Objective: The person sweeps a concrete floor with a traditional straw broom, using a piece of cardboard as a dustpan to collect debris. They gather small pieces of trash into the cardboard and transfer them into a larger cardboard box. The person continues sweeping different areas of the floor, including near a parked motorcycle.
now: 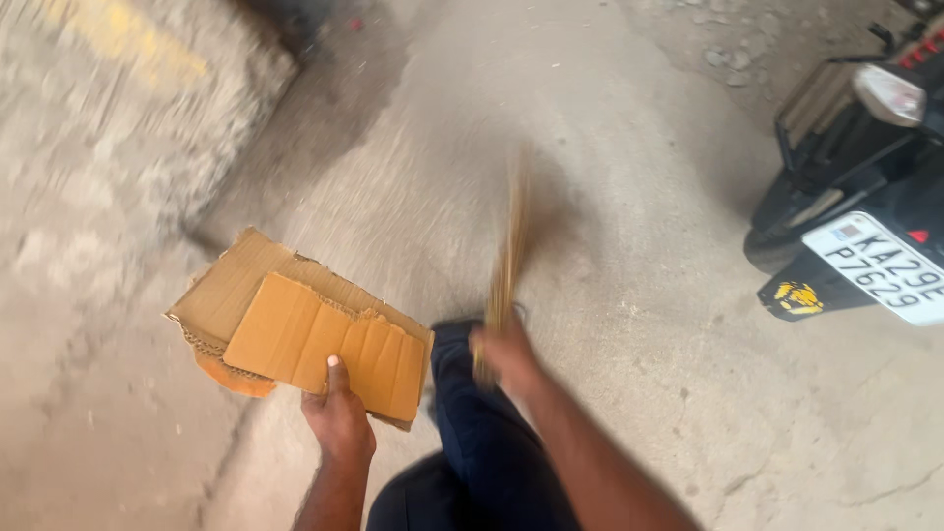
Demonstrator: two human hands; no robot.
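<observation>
Left hand: thumb pressed flat on top of the cardboard pieces, other fingers hidden beneath, so a pinch grip on the near edge. Cardboard held out flat and low over the concrete floor, left of the person's leg.

Right hand: fingers clenched around the base of a bundle of thin straw-coloured sticks, looks like a stick broom. It's motion-blurred, angled up and away from the hand. Can't tell if the tip touches the floor.

Doing this step well, my read:
- keep the cardboard's far edge low and close to the floor, tilted slightly down, so it works as a pan
- short strokes with the broom toward that edge, not wide swings; the blur suggests the swing is fast
- thumb grip is at one edge only; the stacked pieces could slide apart, so pinch both layers together
- mind the parked scooter at right

Count:
- hands: 2, both the person's own
- cardboard: 2 torn pieces visible, smaller brighter one on top of a larger ragged one; possibly a third orange scrap under the left corner, can't tell
- broom: 1
- scooter: 1, rear end only in view
- leg in dark trousers: 1 visible
</observation>
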